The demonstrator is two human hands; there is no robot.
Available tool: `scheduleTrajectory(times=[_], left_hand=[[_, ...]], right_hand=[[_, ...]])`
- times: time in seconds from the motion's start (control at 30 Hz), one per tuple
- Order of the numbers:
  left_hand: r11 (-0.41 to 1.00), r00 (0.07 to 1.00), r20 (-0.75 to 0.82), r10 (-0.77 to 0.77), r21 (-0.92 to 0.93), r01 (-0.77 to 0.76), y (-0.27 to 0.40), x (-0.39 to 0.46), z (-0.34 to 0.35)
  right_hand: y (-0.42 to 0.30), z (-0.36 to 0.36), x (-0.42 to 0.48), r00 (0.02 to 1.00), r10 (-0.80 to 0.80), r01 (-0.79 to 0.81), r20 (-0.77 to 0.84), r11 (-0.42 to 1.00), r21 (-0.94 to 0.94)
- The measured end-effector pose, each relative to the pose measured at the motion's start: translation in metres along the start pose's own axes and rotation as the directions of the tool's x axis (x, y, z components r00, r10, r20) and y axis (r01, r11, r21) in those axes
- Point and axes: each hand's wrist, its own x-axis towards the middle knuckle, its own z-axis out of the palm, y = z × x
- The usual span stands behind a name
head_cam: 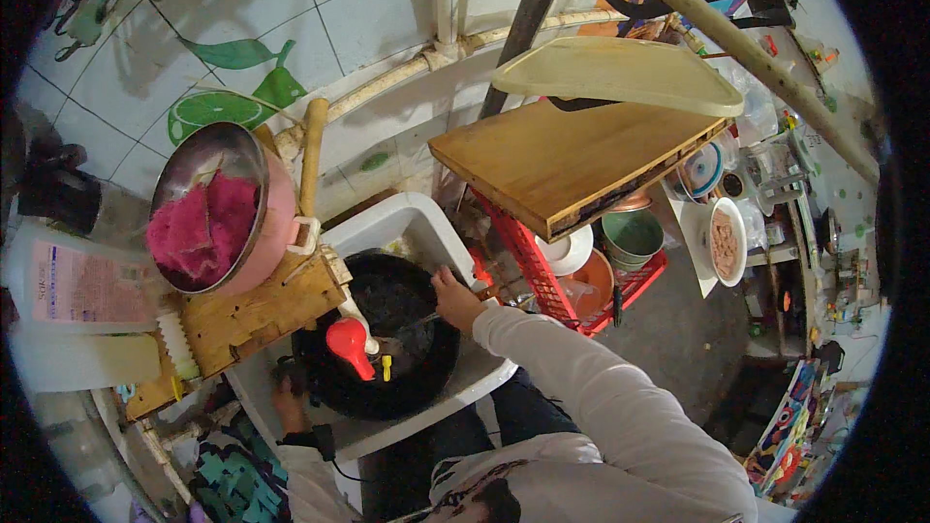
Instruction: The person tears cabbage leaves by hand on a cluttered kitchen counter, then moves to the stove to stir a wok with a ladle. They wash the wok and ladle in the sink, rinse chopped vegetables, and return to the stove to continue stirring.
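A large black pan [392, 283] sits tilted in the white sink [436, 221]. At the pan's upper right rim is my right hand [458, 299], with a thin metal utensil [420, 322] at its fingers; the grip is partly hidden. My left hand [290, 399] is at the pan's lower left side, dim and blurred, by a dark handle. Over the pan reaches a white tap with a red lever [349, 340], and a small yellow piece [386, 368] shows beside it. Some liquid seems to lie in the pan.
Left of the sink, a wooden board [254, 316] bears a pink pot [272, 232] with a bright pink mesh cloth [211, 229]. Right of the sink stand a red plastic basket [552, 294] with dishes and a wooden tabletop [574, 152]. A large plastic jug [87, 305] stands far left.
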Motion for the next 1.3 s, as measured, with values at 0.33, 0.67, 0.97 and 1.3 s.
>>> scheduleTrajectory(times=[0.33, 0.67, 0.97, 1.3], left_hand=[[0.978, 0.971, -0.18, -0.155, 0.11, 0.177, 0.173, -0.073, -0.009], [0.881, 0.999, 0.013, -0.039, 0.472, 0.028, 0.189, -0.055, -0.055], [0.977, 0.982, -0.112, -0.154, 0.133, 0.168, 0.203, -0.065, -0.038], [0.983, 0.981, -0.15, -0.125, 0.118, 0.143, 0.225, -0.078, -0.022]], right_hand=[[0.01, -0.014, -0.04, 0.964, -0.259, 0.24, -0.051, 0.78, 0.577], [0.014, -0.033, -0.029, 0.922, -0.386, 0.205, 0.007, 0.505, 0.838], [0.007, -0.035, -0.029, 0.888, -0.449, 0.21, 0.101, 0.589, 0.78], [0.004, -0.031, -0.035, 0.911, -0.412, 0.212, -0.015, 0.436, 0.875]])
